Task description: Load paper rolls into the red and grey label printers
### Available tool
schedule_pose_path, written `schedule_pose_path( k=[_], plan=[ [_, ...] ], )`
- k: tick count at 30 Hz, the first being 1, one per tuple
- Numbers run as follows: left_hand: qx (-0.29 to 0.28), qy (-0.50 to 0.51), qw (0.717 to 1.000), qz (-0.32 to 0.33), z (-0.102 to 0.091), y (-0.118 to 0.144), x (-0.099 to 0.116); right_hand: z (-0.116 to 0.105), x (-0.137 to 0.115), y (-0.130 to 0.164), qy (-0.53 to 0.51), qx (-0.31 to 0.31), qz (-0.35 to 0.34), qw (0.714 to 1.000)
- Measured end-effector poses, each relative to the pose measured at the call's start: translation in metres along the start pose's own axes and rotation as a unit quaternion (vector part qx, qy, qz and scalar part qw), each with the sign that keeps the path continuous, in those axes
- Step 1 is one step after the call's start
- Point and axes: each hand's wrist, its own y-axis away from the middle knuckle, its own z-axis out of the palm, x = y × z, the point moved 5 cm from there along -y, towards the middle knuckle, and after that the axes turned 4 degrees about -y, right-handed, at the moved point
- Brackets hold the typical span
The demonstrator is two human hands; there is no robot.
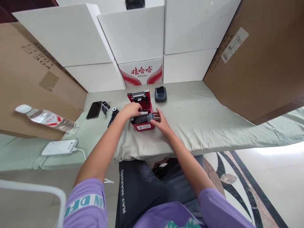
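Note:
A small red printer (143,127) stands near the table's front edge with its lid (140,95) raised and tilted back. My left hand (132,110) reaches into its opening from the left, the fingers closed at a white paper roll (143,112) inside; part of the roll is hidden by the hand. At the printer's right side, my right hand (161,122) steadies the body, thumb towards the front corner and fingers along the side wall. Left of the printer, partly behind my left forearm, lies a roll (115,110) with dark wrapping.
Behind the printer sits a dark grey device (161,94). To the left are a phone (94,110), another small black roll (105,104), a water bottle (47,118) and a cabled white power bank (59,147). White boxes (133,34) line the back; large cardboard (258,63) flanks the right.

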Motion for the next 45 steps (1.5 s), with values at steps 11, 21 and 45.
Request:
schedule_pose_path(
  k=[11,21,45],
  plan=[
    [-0.025,0.007,0.999,-0.040,-0.008,0.003,0.007,-0.001,-0.002,0.001,0.000,-0.003,0.001,1.000],
    [0.078,0.315,0.946,0.009,-0.059,0.050,-0.016,-0.001,0.002,-0.001,-0.005,-0.001,0.015,1.000],
    [0.108,0.034,0.960,-0.256,0.000,0.086,-0.193,-0.002,0.005,-0.003,0.016,0.002,-0.003,1.000]
  ],
)
